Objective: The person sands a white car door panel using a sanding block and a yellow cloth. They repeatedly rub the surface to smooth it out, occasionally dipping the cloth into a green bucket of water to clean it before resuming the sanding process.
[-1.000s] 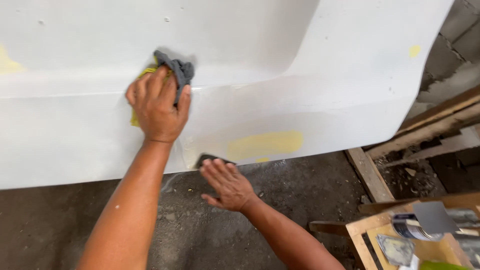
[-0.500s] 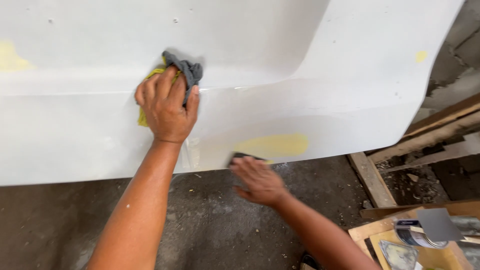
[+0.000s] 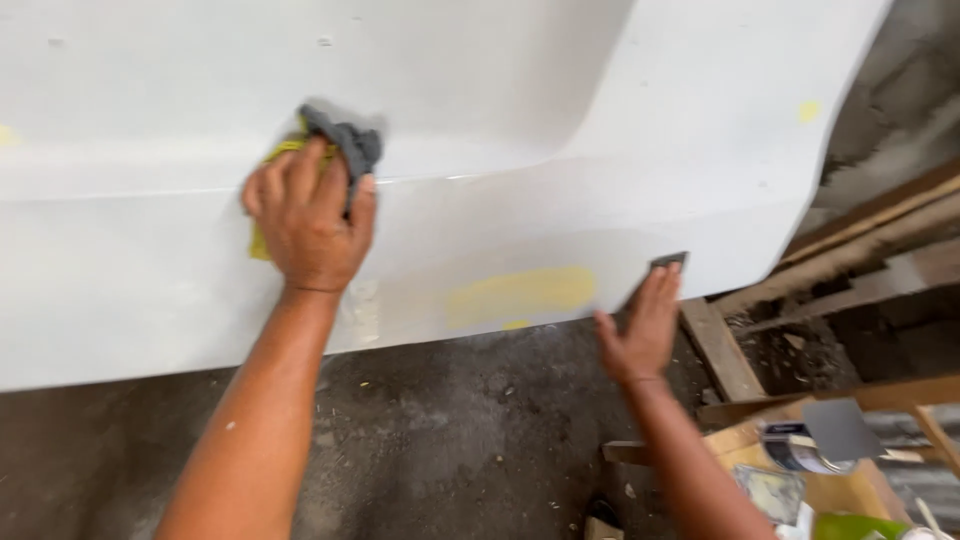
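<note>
My left hand is pressed flat against the big white panel, right on the crease that runs across it. Its grip is clenched on a grey cloth, which bunches up above my fingers and touches the panel; a yellow patch of filler shows beside and under the hand. My right hand is lower and well apart to the right, at the panel's bottom edge. Its fingers are stretched out nearly straight and pin a small dark sanding pad against the panel, so that grip is a flat press on the pad, not a closed fist. Between the two hands, just above the bottom edge, lies a wider yellow filler patch, and a small yellow dot sits high on the panel's right end. Below the panel I see a dark, dusty concrete floor. At the right, rough wooden planks lean behind the panel, and in the lower right corner a wooden box holds a grey sheet and some blurred tins I cannot make out.
</note>
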